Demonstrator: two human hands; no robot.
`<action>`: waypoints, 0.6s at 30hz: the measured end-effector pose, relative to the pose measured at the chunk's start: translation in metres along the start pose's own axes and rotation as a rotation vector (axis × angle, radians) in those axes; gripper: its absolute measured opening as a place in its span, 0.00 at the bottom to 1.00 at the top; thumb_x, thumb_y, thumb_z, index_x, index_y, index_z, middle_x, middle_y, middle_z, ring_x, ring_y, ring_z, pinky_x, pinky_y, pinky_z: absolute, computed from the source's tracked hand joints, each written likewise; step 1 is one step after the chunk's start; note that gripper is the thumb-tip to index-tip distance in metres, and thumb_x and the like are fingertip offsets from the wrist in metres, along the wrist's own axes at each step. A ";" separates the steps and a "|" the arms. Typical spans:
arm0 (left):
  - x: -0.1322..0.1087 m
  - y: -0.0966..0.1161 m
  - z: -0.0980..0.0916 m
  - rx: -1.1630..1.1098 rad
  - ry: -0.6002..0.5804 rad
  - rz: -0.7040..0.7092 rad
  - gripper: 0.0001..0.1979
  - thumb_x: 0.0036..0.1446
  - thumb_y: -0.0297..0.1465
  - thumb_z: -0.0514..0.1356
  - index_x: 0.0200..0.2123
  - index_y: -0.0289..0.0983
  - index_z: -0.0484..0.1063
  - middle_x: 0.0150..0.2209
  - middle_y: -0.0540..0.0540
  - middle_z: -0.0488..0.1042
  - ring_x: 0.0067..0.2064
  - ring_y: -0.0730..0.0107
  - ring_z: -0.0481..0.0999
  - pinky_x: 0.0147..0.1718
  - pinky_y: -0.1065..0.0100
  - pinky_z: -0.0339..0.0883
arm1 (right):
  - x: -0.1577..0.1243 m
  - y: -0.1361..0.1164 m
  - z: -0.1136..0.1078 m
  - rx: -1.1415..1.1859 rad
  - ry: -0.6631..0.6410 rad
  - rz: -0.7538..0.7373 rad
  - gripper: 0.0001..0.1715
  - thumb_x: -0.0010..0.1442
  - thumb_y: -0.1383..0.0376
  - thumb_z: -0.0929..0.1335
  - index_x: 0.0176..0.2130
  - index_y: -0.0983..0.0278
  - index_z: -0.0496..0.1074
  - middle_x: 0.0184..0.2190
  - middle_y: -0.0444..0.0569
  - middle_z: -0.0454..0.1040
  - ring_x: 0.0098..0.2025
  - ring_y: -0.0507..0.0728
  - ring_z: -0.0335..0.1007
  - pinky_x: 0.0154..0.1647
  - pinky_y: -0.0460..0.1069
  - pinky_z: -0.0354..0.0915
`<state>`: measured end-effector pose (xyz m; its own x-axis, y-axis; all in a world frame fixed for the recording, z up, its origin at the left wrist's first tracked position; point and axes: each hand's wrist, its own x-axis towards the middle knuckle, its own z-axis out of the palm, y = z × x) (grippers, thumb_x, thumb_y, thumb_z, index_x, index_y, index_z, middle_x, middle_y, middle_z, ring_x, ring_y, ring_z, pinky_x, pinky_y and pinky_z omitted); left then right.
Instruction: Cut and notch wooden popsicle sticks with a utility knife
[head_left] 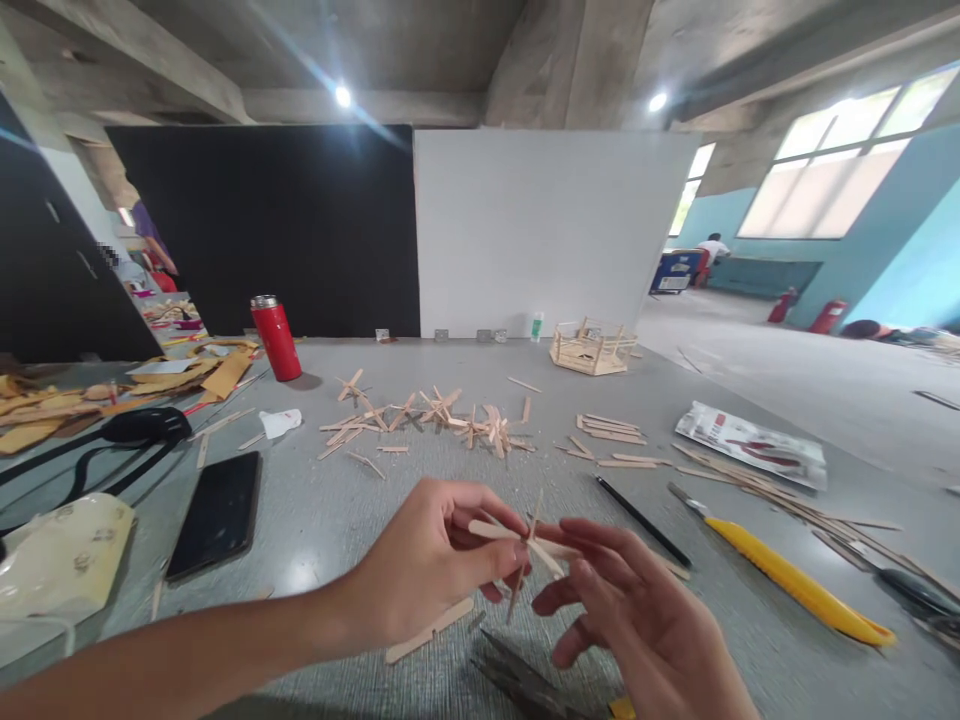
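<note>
Being pinched between the thumb and fingers of the left hand (431, 560) is one star-shaped stick piece (532, 541), held up over the near part of the counter (345, 362), between both hands. The right hand (634, 590) is half curled, fingers at the piece's right side; whether anything is gripped by it cannot be told.

Risks, as judged: the crossing could be skewed or pulled apart if the two sides are pushed unevenly. A thin stick could be snapped by too firm a pinch. The pliers (517, 680), lying just below the hands, could be bumped if the right hand is dropped. The black pencil (643, 520) could be set rolling by a nudge. A finger could be nicked on the metal end of the yellow-handled knife (795, 580) if it is reached for blindly.

Counts: hands, two; piece in hand, one, with at least three sticks made out. Pliers, pencil and knife, one each. One hexagonal stick frame (592, 352), one red bottle (276, 342), one small green-and-white bottle (537, 327), one phone (215, 515), one printed packet (752, 445), one white scrap (280, 423). Crossed sticks (442, 408) at mid-counter: several clusters, too tangled to be counted. Loose flat sticks (611, 428) to the right: overlapped, exact number not readable.
</note>
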<state>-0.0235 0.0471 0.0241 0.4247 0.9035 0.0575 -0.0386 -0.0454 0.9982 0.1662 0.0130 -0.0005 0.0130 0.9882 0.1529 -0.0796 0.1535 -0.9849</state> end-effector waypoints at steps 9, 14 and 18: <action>0.062 0.017 -0.130 0.859 0.378 0.143 0.09 0.67 0.34 0.60 0.44 0.35 0.75 0.38 0.45 0.79 0.37 0.67 0.79 0.42 0.62 0.74 | 0.005 0.011 -0.003 -0.108 0.023 -0.104 0.14 0.66 0.52 0.67 0.42 0.59 0.72 0.39 0.50 0.76 0.28 0.52 0.71 0.20 0.45 0.69; 0.098 -0.032 -0.156 1.008 0.315 0.006 0.17 0.68 0.37 0.61 0.56 0.37 0.70 0.55 0.40 0.72 0.50 0.59 0.76 0.48 0.53 0.74 | 0.004 0.022 -0.001 -0.035 -0.128 -0.022 0.17 0.67 0.49 0.66 0.41 0.59 0.72 0.35 0.48 0.75 0.27 0.51 0.70 0.20 0.44 0.68; 0.110 -0.056 -0.156 1.048 0.302 -0.030 0.15 0.69 0.37 0.60 0.55 0.38 0.71 0.56 0.41 0.72 0.51 0.60 0.76 0.49 0.55 0.74 | -0.007 0.042 0.010 -0.031 -0.585 0.039 0.20 0.70 0.48 0.62 0.45 0.59 0.72 0.33 0.47 0.75 0.26 0.50 0.72 0.23 0.44 0.69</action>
<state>-0.1160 0.2152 -0.0283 0.1670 0.9713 0.1695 0.8188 -0.2324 0.5249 0.1531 0.0123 -0.0426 -0.5427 0.8303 0.1267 -0.0395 0.1254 -0.9913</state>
